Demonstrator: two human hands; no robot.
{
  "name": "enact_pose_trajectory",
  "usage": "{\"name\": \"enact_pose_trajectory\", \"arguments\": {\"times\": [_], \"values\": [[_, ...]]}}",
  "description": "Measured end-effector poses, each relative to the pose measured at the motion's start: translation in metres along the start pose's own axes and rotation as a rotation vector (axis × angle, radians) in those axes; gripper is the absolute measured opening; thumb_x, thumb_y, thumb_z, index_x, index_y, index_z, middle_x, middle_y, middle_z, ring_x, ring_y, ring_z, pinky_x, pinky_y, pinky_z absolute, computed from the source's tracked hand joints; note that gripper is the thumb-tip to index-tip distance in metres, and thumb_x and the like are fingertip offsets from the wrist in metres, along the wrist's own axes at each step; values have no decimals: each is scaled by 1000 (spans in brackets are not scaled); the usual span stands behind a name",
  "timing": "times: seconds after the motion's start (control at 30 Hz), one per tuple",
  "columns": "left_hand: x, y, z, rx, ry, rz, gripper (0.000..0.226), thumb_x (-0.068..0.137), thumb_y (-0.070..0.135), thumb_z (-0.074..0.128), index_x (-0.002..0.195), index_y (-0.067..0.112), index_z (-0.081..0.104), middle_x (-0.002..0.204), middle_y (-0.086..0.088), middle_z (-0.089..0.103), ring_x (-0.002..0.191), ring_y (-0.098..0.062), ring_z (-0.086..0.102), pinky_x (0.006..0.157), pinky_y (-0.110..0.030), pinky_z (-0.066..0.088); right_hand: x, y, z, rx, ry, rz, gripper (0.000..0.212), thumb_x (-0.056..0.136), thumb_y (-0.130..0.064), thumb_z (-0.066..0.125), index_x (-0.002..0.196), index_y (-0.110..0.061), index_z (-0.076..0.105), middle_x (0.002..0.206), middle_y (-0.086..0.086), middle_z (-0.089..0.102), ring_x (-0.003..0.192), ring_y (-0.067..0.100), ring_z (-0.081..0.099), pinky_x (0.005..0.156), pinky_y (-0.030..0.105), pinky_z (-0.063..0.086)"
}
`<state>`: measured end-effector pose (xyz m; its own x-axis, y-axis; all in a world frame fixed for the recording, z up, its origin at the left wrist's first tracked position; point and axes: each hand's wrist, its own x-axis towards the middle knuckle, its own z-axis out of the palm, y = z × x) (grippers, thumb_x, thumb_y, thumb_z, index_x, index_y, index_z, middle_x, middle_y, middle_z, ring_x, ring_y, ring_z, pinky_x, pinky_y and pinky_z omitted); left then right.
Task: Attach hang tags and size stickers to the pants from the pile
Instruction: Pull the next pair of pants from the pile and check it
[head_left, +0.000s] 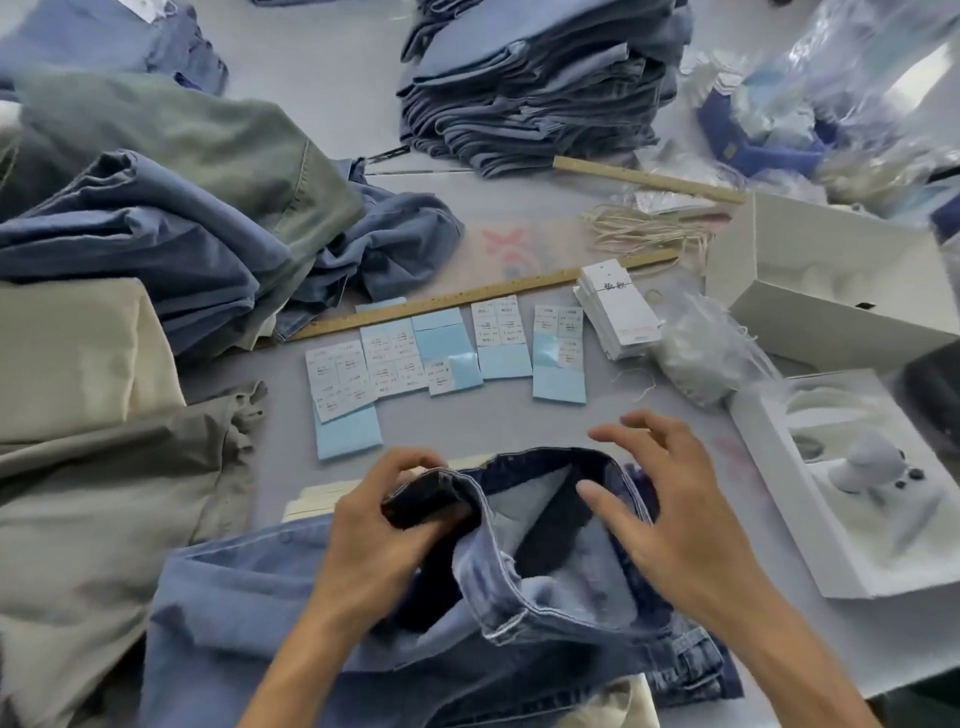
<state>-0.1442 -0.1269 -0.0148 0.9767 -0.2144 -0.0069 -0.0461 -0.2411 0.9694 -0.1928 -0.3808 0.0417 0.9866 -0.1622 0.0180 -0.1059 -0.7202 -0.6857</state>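
The fingers (415, 470) of the left hand (382, 535) are curled and clamped on the dark folded waistband (423, 501) of a pair of blue denim pants (519, 597). The thumb lies on the near side of the fold and the fingers wrap over the far side. The fingers (631, 431) of the right hand (670, 509) are spread apart and nearly straight. They hover over the open waist on the right side, and the thumb points into the opening. I cannot tell if this hand touches the cloth.

The pants lie at the near edge of the grey surface (545, 415), waist open and turned toward the far side. Just past the hands, a row of light blue sticker sheets with white size stickers (441, 358) lies flat in the middle of the surface. A long wooden ruler (483, 296) lies along the far side of the sheets. To the right of the sheets sits a stack of white paper hang tags (618, 312), and beyond it a bundle of pale strings (649, 228).

A loose pile of blue, green and tan pants (156, 234) fills the left side. A neat stack of folded blue pants (530, 88) stands near the far edge. White open boxes (831, 280) sit along the right edge.
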Motion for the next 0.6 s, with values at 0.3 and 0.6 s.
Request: {"name": "enact_pose_trajectory", "arguments": {"times": [0.3,0.6], "values": [[26,29,7,131,-288,194,53,67,48,86,112,43,57,67,14,49,55,-6,42,56,-15,36,-63,-11,-18,78,-821,-14,35,96,-56,53,131,-54,56,120,-28,65,112,-6,61,100,21,47],[46,20,13,55,-566,-77,40,65,45,87,99,34,69,84,3,74,78,-9,69,75,-31,58,-76,-3,-33,-5,-713,-151,29,100,-53,50,90,-27,58,83,-6,58,80,7,56,71,22,44]]}}
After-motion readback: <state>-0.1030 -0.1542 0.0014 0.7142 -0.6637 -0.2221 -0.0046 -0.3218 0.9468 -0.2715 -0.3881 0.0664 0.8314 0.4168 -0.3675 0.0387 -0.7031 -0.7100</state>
